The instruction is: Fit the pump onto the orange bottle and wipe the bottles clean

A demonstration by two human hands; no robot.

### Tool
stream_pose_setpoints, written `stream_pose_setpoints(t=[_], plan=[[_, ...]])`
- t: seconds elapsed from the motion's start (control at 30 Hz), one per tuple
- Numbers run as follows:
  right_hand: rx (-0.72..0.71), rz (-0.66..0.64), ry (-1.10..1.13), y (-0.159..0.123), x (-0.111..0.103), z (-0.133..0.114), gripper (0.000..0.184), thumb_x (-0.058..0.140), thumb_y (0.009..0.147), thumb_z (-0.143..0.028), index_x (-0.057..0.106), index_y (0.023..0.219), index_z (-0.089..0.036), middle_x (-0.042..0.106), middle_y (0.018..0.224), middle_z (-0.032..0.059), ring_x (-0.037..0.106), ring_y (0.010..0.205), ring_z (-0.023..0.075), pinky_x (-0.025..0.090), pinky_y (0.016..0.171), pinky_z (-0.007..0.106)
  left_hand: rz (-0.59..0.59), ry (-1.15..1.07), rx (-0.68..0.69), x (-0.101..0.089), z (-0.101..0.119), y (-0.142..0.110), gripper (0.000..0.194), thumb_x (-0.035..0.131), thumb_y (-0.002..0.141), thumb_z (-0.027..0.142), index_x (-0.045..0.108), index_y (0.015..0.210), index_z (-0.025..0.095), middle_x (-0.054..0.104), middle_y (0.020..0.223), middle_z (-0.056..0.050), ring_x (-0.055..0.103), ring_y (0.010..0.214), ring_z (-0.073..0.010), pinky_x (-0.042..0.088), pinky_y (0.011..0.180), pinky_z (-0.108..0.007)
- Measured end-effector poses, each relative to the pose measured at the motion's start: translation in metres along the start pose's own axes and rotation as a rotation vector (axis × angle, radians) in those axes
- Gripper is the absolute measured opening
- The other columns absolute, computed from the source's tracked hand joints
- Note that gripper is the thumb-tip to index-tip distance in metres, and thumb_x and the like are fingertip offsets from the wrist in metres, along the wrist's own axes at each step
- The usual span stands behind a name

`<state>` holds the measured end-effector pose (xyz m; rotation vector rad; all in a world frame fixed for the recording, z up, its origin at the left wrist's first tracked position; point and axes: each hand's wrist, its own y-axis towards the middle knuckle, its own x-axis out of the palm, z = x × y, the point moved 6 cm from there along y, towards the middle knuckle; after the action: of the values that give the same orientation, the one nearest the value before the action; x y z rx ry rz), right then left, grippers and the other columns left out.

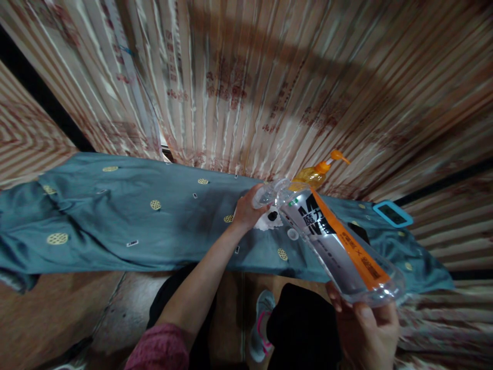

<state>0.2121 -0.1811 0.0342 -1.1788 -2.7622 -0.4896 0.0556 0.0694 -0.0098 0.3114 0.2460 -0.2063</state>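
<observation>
My right hand (367,326) grips the base of a clear plastic drink bottle (339,246) with a grey, black and orange label. The bottle is tilted away from me, mouth toward the teal cloth. My left hand (248,208) reaches forward and its fingers curl around a small clear cup or glass (269,194) right at the bottle's mouth. A white bottle cap (292,234) lies on the cloth just below the bottle. A white scrap with a black spot (269,220) sits beside my left hand.
A teal cloth with yellow dots (115,216) covers a long surface against striped curtains (246,82). An orange pump bottle (318,172) stands behind the drink bottle. A teal-framed device (393,213) lies at the right. My shoe (262,324) shows below.
</observation>
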Motion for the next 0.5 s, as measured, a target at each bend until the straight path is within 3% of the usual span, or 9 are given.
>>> stream_pose_setpoints(t=[0.5], plan=[[0.088,-0.047,0.024,0.0,-0.013,0.017,0.045,0.076,0.075,-0.033,0.065,0.118,-0.024,0.069,0.077,0.0053,0.061,0.067,0.0189,0.047,0.052,0.028,-0.001,0.002,-0.032,-0.001,-0.005,-0.001,0.059,0.077,0.073,0.025,0.056,0.127,0.027,0.072,0.119,-0.001,0.068,0.108,-0.0229,0.053,0.097,-0.037]])
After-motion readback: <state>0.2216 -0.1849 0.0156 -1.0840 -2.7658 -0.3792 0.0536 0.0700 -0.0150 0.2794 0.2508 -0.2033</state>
